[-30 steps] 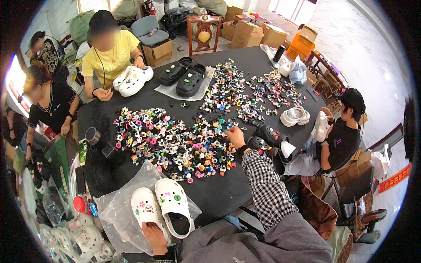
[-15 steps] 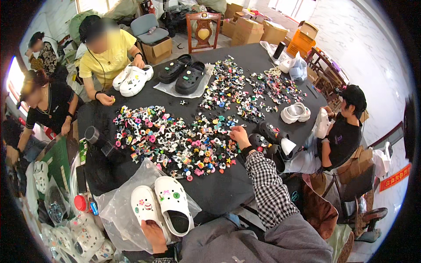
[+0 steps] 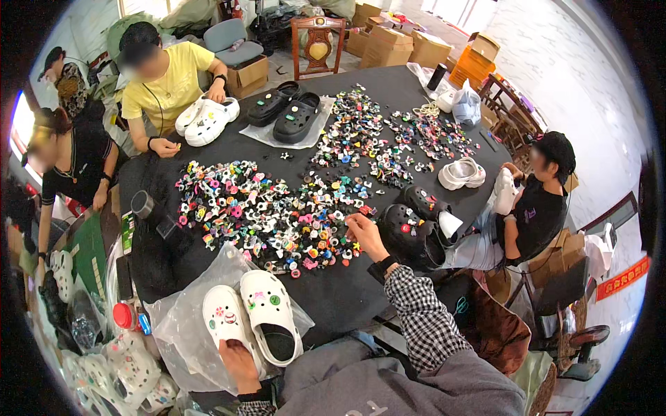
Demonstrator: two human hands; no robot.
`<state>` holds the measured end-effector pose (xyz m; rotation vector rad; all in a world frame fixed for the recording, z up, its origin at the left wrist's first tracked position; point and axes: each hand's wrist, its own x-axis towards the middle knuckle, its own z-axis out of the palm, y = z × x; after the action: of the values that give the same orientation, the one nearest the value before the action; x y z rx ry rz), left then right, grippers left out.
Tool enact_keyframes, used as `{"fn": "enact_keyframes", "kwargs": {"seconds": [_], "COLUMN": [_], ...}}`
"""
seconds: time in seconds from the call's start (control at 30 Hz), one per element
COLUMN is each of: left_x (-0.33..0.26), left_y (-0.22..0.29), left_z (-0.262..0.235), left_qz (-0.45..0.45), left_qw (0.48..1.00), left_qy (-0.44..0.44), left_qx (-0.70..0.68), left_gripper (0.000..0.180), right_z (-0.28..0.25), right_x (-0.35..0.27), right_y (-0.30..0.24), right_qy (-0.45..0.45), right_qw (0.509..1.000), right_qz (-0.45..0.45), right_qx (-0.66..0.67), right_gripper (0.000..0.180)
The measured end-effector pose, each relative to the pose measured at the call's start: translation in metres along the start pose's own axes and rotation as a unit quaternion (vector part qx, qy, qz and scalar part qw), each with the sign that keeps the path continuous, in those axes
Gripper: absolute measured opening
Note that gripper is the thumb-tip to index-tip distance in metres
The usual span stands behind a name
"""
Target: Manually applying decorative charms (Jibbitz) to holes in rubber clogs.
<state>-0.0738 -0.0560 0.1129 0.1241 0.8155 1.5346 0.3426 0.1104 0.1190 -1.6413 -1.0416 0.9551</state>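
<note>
Two white clogs lie side by side on a clear plastic bag (image 3: 177, 326) at the table's near edge. The left white clog (image 3: 225, 313) carries a few small charms, and my left hand (image 3: 239, 364) grips it with the fingers inside its heel opening. Beside it the right white clog (image 3: 272, 305) has a pink bow charm and a green one on top. My right hand (image 3: 368, 234) is at the right edge of a broad heap of shoe charms (image 3: 263, 215), its fingertips drawn together. Whatever they pinch, if anything, is too small to make out.
Black clogs (image 3: 402, 232) stand right of my right hand, and another black pair (image 3: 297, 119) lies at the far side. A second charm heap (image 3: 354, 132) spreads behind the first. Co-workers across and at right handle white clogs (image 3: 208, 121). A red-lidded jar (image 3: 125, 315) stands at left.
My right hand has moved left and nearer to me along the edge of the heap. My left hand stays on the left white clog. The whole view has shifted slightly.
</note>
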Motion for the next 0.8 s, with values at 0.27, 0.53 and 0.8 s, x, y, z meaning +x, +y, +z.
{"fn": "enact_keyframes", "kwargs": {"seconds": [0.27,0.53,0.8], "left_x": [-0.001,-0.005,-0.002], "left_y": [-0.001,0.001,0.001], "left_z": [0.009,0.018,0.008], "left_qz": [0.008,0.008,0.007], "left_qw": [1.000,1.000,1.000], "left_qy": [0.003,0.000,0.006], "left_qx": [0.024,0.029,0.018], "left_gripper": [0.046,0.045,0.046], "right_z": [0.032,0.042,0.044], "right_x": [0.001,0.005,0.025], "right_y": [-0.001,-0.001,0.010], "right_qy": [-0.013,0.007,0.036], "right_qw": [0.990,0.994,0.946], "right_qz": [-0.082,-0.070,-0.181], "right_qx": [-0.118,-0.082,-0.266], "right_gripper": [0.022,0.023,0.014]}}
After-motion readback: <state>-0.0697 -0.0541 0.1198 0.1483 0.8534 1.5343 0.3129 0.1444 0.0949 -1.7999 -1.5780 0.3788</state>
